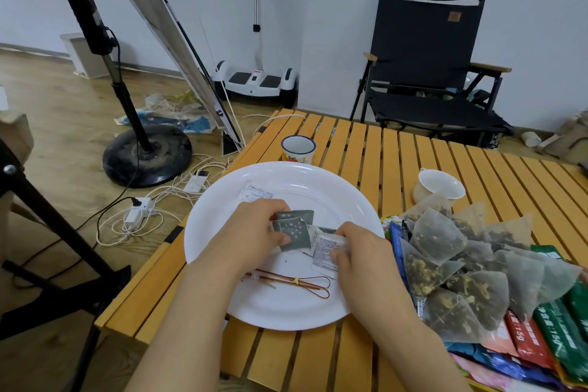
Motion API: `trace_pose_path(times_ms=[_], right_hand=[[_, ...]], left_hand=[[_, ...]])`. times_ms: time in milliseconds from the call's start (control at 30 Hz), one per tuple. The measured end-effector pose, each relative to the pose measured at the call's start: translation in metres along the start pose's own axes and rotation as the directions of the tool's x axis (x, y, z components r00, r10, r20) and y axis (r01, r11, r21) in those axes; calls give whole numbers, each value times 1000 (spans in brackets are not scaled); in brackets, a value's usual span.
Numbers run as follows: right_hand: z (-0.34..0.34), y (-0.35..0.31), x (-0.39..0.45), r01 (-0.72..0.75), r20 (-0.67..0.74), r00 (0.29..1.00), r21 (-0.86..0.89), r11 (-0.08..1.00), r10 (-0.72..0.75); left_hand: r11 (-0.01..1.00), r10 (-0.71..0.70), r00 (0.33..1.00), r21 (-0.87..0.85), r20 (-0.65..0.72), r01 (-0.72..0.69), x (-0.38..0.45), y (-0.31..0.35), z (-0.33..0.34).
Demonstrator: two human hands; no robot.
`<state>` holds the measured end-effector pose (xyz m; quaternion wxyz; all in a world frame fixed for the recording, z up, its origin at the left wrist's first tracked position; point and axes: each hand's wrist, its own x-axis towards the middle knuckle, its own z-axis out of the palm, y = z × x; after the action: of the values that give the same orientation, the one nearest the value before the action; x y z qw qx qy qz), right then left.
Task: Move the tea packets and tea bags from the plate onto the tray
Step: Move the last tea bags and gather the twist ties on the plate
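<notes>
The left hand (251, 232) has its grip curled onto grey star-printed square tea packets (294, 229) at the centre of the round white plate (222, 219), while the right hand (359, 251) pinches a white sachet with unreadable small print (324, 248) beside them. At three o'clock from the plate, translucent mesh pyramid tea bags (461, 261) heap over red and green foil packets marked "1.5g" (541, 334) on the yellow slatted wooden counter (366, 149); the tray beneath is hidden.

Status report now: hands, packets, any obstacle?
Left hand grips grey packets. Right hand pinches white sachet. Both over plate. Twist ties lie loose on plate.
</notes>
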<state>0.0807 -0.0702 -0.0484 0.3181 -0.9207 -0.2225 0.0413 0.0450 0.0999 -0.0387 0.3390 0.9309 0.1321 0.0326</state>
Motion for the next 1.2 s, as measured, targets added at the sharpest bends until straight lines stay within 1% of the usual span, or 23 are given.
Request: trace_pose_path(times_ms=[67, 133, 200, 267, 333, 433, 500, 733, 867, 967, 1067, 1200], right_hand=[[0, 1, 0, -11, -6, 1000, 50, 999, 11], [-1, 1, 2, 0, -3, 1000, 86, 996, 0], [-2, 1, 2, 17, 8, 1000, 84, 996, -18], [-2, 1, 2, 50, -12, 999, 59, 997, -50], [-1, 1, 2, 67, -51, 997, 39, 997, -65], [0, 4, 3, 28, -87, 996, 91, 995, -20], [1, 6, 4, 14, -92, 996, 108, 994, -5], [0, 7, 4, 67, -76, 995, 41, 997, -64], [0, 6, 3, 64, -77, 995, 55, 996, -60], [0, 5, 2, 72, -103, 993, 108, 991, -61], [1, 6, 1, 63, -118, 992, 139, 988, -46], [0, 7, 2, 65, -145, 988, 127, 990, -46]], left_hand=[[1000, -10, 1000, -25, 0, 10, 0, -2, -3], [999, -15, 999, -43, 48, 17, -1, -5, -7], [999, -3, 994, -50, 113, 9, -2, -7, -7], [999, 10, 991, -32, 136, -6, -3, -5, -6], [1000, 25, 993, -6, 117, -25, -2, -2, -5], [999, 42, 994, -7, 99, -42, 0, 2, -5], [999, 36, 993, -17, 110, -35, -1, 2, -5], [999, 46, 992, 2, 116, -46, -1, 7, 1], [998, 36, 991, 42, 128, -42, 1, 9, 3], [997, 19, 992, 68, 127, -28, 2, 8, 3], [998, 10, 992, 58, 122, -17, 1, 8, 5], [999, 27, 991, 40, 129, -32, 0, 10, 8]])
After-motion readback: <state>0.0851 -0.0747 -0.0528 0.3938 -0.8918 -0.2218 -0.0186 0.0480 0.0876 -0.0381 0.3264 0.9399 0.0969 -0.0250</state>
